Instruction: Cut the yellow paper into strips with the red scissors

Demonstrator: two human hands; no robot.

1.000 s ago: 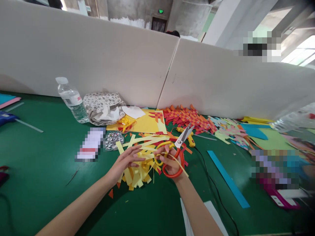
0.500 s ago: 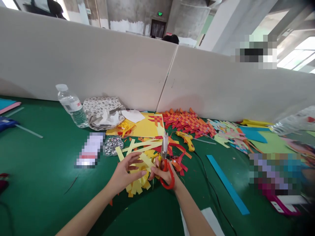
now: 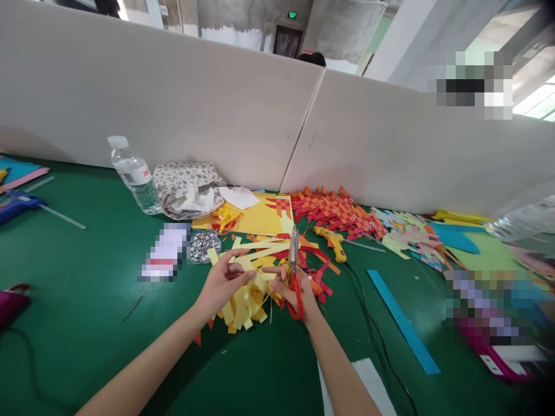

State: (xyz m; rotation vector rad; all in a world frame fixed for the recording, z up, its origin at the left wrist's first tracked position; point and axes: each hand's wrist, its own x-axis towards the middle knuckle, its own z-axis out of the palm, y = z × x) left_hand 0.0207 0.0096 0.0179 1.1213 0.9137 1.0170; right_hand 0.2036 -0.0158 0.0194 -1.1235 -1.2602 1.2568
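In the head view, my right hand [image 3: 299,292] grips a pair of scissors [image 3: 293,266] with orange-red handles, blades pointing up and away. Its thumb and forefinger reach left over a heap of pale yellow paper strips [image 3: 245,306]. My left hand [image 3: 225,286] hovers at the left side of that heap, fingers bent and thumb stretched out apart from them, with nothing clearly held. Longer yellow strips [image 3: 273,248] lie just beyond both hands. Red paper strips [image 3: 323,283] are scattered to the right of the scissors.
A yellow glue gun [image 3: 332,240] trails its black cord rightward. Woven red-orange paper fish [image 3: 333,211] pile against the partition [image 3: 195,110]. A bag of googly eyes [image 3: 206,247], a phone [image 3: 167,251], a water bottle [image 3: 136,176] and a blue strip [image 3: 403,320] also lie around.
The pale strip seen between my hands no longer shows there. My left thumb and fingers have drawn closer together. The scissors have turned more edge-on, and the whole view has shifted slightly.
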